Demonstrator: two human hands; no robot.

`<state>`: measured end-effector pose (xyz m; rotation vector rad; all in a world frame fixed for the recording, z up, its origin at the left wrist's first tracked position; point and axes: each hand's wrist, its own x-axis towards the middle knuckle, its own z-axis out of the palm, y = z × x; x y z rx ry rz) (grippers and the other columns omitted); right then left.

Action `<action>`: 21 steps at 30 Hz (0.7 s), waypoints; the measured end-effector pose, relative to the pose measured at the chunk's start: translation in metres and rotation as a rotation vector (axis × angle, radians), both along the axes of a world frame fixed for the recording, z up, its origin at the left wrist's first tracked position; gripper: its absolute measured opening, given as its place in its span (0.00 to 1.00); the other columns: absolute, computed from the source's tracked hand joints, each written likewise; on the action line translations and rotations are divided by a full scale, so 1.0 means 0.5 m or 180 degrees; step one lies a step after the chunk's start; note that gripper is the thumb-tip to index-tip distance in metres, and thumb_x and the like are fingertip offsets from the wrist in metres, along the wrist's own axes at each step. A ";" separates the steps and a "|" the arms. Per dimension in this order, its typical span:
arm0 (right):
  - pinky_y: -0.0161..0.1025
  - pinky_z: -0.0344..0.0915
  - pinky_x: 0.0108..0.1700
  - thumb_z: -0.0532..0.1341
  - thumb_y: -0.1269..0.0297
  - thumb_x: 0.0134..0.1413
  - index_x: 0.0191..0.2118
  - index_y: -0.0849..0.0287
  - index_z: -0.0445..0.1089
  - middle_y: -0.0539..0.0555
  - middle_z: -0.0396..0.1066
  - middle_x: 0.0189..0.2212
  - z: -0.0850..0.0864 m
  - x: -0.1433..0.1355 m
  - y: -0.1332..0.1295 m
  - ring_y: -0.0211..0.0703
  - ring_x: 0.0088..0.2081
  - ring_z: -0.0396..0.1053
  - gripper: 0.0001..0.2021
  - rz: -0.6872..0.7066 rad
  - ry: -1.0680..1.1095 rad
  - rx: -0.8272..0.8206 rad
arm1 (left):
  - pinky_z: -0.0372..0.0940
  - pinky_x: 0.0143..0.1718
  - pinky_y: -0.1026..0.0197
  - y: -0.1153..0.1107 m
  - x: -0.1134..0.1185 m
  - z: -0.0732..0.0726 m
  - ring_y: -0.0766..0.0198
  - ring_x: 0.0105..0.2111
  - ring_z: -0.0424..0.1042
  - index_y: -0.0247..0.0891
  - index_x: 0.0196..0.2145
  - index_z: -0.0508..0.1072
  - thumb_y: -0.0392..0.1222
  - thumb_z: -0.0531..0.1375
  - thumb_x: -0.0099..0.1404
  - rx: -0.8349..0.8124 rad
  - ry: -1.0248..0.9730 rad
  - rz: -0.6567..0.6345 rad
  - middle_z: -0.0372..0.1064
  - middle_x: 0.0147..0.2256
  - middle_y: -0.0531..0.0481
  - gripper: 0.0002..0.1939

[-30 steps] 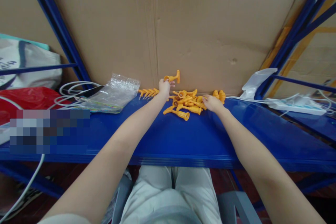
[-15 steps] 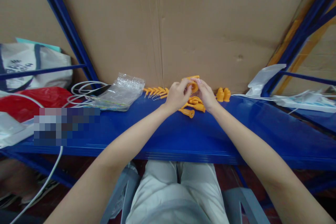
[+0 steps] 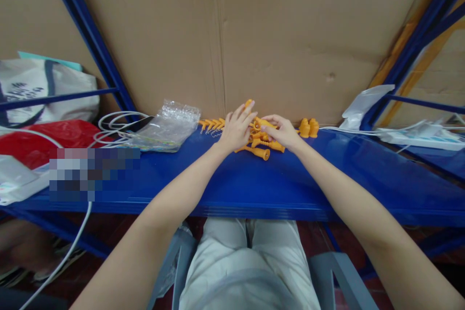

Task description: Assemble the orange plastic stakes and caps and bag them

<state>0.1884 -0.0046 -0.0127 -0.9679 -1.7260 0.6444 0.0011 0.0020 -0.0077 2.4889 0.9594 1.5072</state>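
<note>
My left hand (image 3: 237,128) is above the orange plastic parts, its fingers stretched forward. The rounded tip of an orange rod-like piece (image 3: 248,102) sticks up at these fingertips; the rest of it is hidden, and it appears held there. My right hand (image 3: 284,131) pinches an orange handle-shaped piece (image 3: 262,123) between thumb and fingers. Below the hands, several orange handle-like parts with flared, hollow ends (image 3: 262,154) lie in a loose pile. Left of my left hand is a row of orange branched pieces (image 3: 212,123) with small metal springs (image 3: 215,132) in front.
Two rounded orange pieces (image 3: 308,128) stand right of my right hand. A clear plastic bag (image 3: 172,128) and white cables (image 3: 118,123) lie to the left. A cardboard panel (image 3: 276,43) rises behind the blue table (image 3: 254,186). A white power strip (image 3: 425,140) is far right.
My hands have moved apart, the left one shifting left with its fingers straightened. The ring-ended orange piece between them is no longer seen end-on.
</note>
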 end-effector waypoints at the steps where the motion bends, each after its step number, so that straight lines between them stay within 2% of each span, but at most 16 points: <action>1: 0.35 0.68 0.27 0.67 0.52 0.50 0.46 0.55 0.71 0.49 0.75 0.34 0.001 0.000 -0.002 0.33 0.21 0.65 0.18 0.0025 -0.0061 0.0001 | 0.53 0.61 0.44 0.003 -0.002 -0.001 0.45 0.67 0.52 0.45 0.50 0.72 0.40 0.56 0.64 -0.0042 -0.0037 -0.0011 0.59 0.66 0.42 0.16; 5: 0.35 0.68 0.27 0.66 0.53 0.51 0.47 0.56 0.73 0.48 0.75 0.31 0.007 0.006 -0.008 0.33 0.21 0.65 0.19 0.0122 -0.0241 0.0023 | 0.61 0.57 0.47 0.011 -0.005 -0.001 0.47 0.65 0.57 0.48 0.54 0.71 0.39 0.56 0.65 -0.0166 -0.0238 0.0021 0.55 0.68 0.45 0.20; 9: 0.35 0.66 0.25 0.67 0.50 0.51 0.48 0.58 0.73 0.48 0.73 0.27 0.011 0.012 -0.008 0.34 0.20 0.65 0.22 0.0294 -0.0282 -0.0024 | 0.68 0.48 0.53 0.016 -0.008 0.001 0.48 0.57 0.67 0.48 0.60 0.67 0.37 0.54 0.66 -0.0246 -0.0440 0.0066 0.48 0.70 0.45 0.25; 11: 0.34 0.66 0.25 0.66 0.48 0.52 0.49 0.58 0.73 0.49 0.74 0.27 0.009 0.015 -0.004 0.34 0.21 0.65 0.23 0.0328 -0.0302 -0.0048 | 0.69 0.45 0.57 0.017 -0.009 -0.001 0.50 0.52 0.70 0.48 0.62 0.65 0.36 0.53 0.66 -0.0283 -0.0379 0.0188 0.50 0.69 0.44 0.28; 13: 0.35 0.68 0.26 0.65 0.47 0.54 0.47 0.59 0.74 0.51 0.75 0.28 0.006 0.017 0.002 0.35 0.22 0.67 0.22 0.0289 -0.0391 -0.0011 | 0.69 0.42 0.59 0.019 -0.009 -0.006 0.53 0.48 0.72 0.49 0.65 0.62 0.33 0.51 0.66 -0.0298 -0.0124 0.0423 0.55 0.67 0.42 0.31; 17: 0.41 0.72 0.38 0.62 0.51 0.58 0.45 0.60 0.76 0.56 0.79 0.36 -0.001 0.022 0.012 0.45 0.34 0.75 0.18 0.0012 -0.0993 0.0379 | 0.69 0.45 0.57 0.026 -0.007 -0.015 0.57 0.45 0.74 0.47 0.70 0.52 0.29 0.49 0.66 -0.0217 0.0572 0.0904 0.63 0.60 0.40 0.36; 21: 0.51 0.70 0.51 0.60 0.60 0.60 0.52 0.61 0.74 0.61 0.78 0.46 -0.003 0.023 0.010 0.54 0.47 0.75 0.17 -0.0507 -0.1791 0.0795 | 0.68 0.49 0.53 0.035 -0.005 -0.023 0.55 0.46 0.74 0.44 0.70 0.51 0.28 0.49 0.67 -0.0128 0.0761 0.1041 0.67 0.56 0.39 0.36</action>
